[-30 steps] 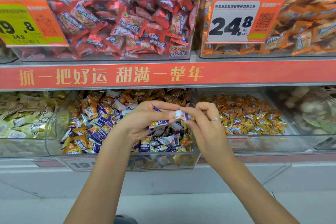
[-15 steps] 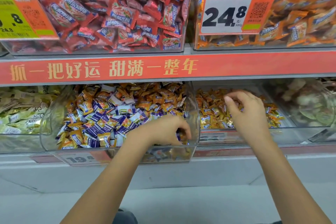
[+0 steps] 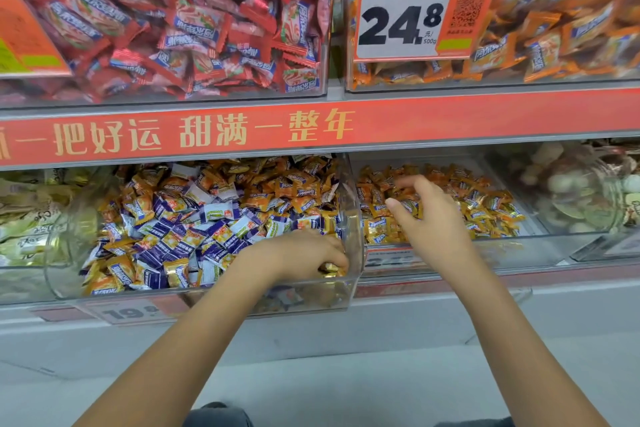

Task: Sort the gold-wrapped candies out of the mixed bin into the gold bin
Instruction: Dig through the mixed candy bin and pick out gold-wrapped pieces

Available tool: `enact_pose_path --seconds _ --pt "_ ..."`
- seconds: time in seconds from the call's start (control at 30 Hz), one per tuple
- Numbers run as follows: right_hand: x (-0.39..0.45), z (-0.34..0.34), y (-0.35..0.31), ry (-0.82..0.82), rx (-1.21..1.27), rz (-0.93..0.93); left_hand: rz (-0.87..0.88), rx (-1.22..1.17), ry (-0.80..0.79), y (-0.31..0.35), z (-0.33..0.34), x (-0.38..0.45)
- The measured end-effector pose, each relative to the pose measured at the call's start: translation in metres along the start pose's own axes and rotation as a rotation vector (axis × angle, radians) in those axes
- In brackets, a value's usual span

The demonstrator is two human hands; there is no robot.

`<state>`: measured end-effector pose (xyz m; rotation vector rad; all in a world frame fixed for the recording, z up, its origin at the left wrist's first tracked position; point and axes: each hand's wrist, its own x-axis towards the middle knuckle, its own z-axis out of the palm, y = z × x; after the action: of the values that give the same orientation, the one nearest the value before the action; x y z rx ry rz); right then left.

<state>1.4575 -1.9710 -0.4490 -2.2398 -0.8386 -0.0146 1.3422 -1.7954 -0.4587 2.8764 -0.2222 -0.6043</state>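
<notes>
shop shelf [image 3: 311, 128]: left hand [image 3: 304, 255] curls down in the mixed bin [image 3: 355, 204], pinching a gold candy [image 3: 329, 268]; right hand [image 3: 429, 218], fingers spread and empty, hovers over the gold bin [image 3: 519, 246].

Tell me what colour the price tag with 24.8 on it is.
The price tag is orange-red with a white panel and black numerals, seen in the head view.
</notes>
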Motion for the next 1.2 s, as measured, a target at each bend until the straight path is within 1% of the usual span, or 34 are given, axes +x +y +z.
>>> enact_pose_path --seconds 0.07,0.13,0.2,0.27,0.33,0.4,0.47,0.5,0.53,0.57,0.63,0.67,0.73,0.8,0.87,0.93,1.03,1.1,1.17,1.2 --pt "-0.001 0.001 0.000 -0.028 0.008 -0.008 0.005 -0.076 0.046 -0.002 0.002 0.002" --pt "-0.001 0.000 0.000 -0.043 0.028 -0.024 -0.036 -0.208 0.073 -0.004 -0.001 0.002" --pt "-0.001 -0.001 -0.002 -0.043 0.056 -0.047 -0.086 -0.436 0.136 -0.003 -0.009 -0.004" --pt "-0.001 -0.004 -0.006 -0.028 0.099 -0.069 -0.133 -0.636 0.264 -0.006 -0.017 -0.013" --pt "-0.003 -0.006 -0.013 0.009 0.184 -0.090 -0.143 -0.759 0.379 -0.010 -0.023 -0.025" --pt "-0.006 -0.008 -0.025 0.085 0.318 -0.135 -0.153 -0.882 0.454 -0.014 -0.025 -0.034" --pt "-0.010 -0.011 -0.042 0.137 0.367 -0.280 -0.179 -0.981 0.518 -0.015 -0.025 -0.041" --pt "-0.012 -0.012 -0.051 0.121 0.348 -0.383 -0.172 -1.036 0.550 -0.013 -0.027 -0.044" --pt "-0.015 -0.010 -0.059 0.065 0.316 -0.477 -0.169 -1.091 0.575 -0.010 -0.028 -0.047" --pt "-0.017 -0.007 -0.066 -0.030 0.273 -0.531 -0.169 -1.141 0.595 -0.009 -0.029 -0.048" --pt "-0.019 0.001 -0.076 -0.261 0.149 -0.519 -0.172 -1.214 0.603 -0.006 -0.031 -0.051" --pt "-0.019 0.007 -0.078 -0.330 0.071 -0.496 -0.168 -1.225 0.594 -0.005 -0.032 -0.052" --pt "-0.020 0.015 -0.080 -0.333 -0.015 -0.478 -0.156 -1.193 0.563 -0.003 -0.032 -0.052" --pt "-0.019 0.020 -0.081 -0.302 -0.014 -0.477 -0.139 -1.148 0.541 0.001 -0.034 -0.052" --pt "-0.014 0.021 -0.079 -0.318 -0.019 -0.485 -0.110 -1.114 0.522 0.006 -0.038 -0.052" --pt "-0.009 0.019 -0.080 -0.337 0.039 -0.477 -0.096 -1.096 0.502 0.008 -0.039 -0.051" --pt "-0.006 0.017 -0.081 -0.266 0.108 -0.479 -0.148 -1.086 0.459 0.010 -0.038 -0.050" --pt "-0.007 0.018 -0.082 -0.192 0.130 -0.472 -0.178 -1.011 0.422 0.010 -0.038 -0.048" --pt "-0.007 0.019 -0.080 -0.187 0.130 -0.465 -0.155 -0.957 0.405 0.009 -0.037 -0.047" --pt "-0.007 0.019 -0.079 -0.199 0.131 -0.467 -0.141 -0.968 0.400 0.008 -0.037 -0.049"
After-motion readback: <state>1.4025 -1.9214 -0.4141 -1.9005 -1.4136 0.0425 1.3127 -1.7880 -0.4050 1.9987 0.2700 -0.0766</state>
